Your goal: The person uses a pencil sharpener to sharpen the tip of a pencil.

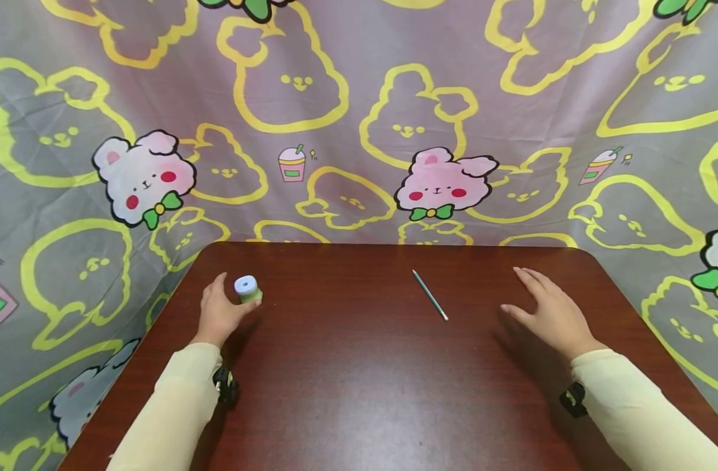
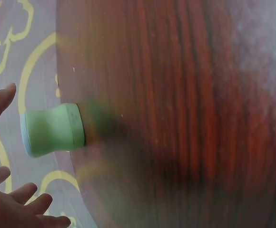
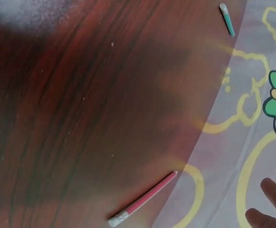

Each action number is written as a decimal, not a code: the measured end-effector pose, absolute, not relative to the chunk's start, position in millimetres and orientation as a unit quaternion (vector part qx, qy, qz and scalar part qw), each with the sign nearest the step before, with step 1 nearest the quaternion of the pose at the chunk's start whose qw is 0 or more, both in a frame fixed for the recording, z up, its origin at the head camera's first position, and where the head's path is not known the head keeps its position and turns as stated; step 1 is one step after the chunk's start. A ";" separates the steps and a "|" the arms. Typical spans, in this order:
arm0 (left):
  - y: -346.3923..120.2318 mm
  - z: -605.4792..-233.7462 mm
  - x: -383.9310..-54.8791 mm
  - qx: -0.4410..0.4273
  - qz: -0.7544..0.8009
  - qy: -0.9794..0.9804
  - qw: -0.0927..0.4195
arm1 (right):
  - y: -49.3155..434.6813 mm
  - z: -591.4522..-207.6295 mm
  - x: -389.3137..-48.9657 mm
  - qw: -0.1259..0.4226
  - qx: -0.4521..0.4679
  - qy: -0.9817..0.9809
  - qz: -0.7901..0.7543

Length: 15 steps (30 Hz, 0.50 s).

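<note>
A small green pencil sharpener (image 1: 251,296) with a pale top and a dark hole stands upright at the table's far left. My left hand (image 1: 219,316) is beside it, thumb and fingers spread to either side. In the left wrist view a gap shows between those fingers and the sharpener (image 2: 52,130). My right hand (image 1: 553,317) hovers over the right part of the table, fingers apart and holding nothing. A teal pencil (image 1: 431,296) lies between the hands, its white end toward me. The right wrist view also has a pink pencil (image 3: 150,194), which the head view does not show.
The brown wooden table (image 1: 359,366) has rounded far corners. Behind it and along both sides hangs a grey cloth (image 1: 335,150) with yellow outlines and rabbit faces. A dark band with a small device (image 1: 225,386) sits at my left wrist, and a similar one (image 1: 573,399) at my right.
</note>
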<state>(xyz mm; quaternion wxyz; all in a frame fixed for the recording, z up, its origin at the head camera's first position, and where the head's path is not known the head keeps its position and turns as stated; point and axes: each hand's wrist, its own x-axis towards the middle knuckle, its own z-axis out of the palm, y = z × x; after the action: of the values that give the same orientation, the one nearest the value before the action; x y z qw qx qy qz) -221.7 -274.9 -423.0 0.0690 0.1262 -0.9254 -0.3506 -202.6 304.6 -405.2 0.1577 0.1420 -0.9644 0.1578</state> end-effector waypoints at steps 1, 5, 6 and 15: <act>-275.6 -423.7 -222.7 0.124 -0.345 -0.928 0.067 | 306.2 -405.2 -202.6 0.154 0.140 -0.965 0.160; -279.6 -427.0 -225.6 0.124 -0.327 -0.935 0.058 | 312.5 -405.9 -203.6 0.138 0.123 -0.967 0.173; -280.7 -427.9 -226.0 0.126 -0.325 -0.936 0.056 | 313.8 -406.6 -204.4 0.133 0.120 -0.968 0.174; -288.3 -433.8 -227.9 0.139 -0.310 -0.940 0.036 | 326.0 -413.5 -208.3 0.113 0.099 -0.980 0.133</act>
<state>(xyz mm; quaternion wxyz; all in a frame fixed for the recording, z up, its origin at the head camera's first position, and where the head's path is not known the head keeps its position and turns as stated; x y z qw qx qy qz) -227.9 -288.3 -433.8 0.0360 0.1394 -0.9396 -0.3105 -208.3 326.0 -413.5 0.1127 0.0990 -0.9797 0.1331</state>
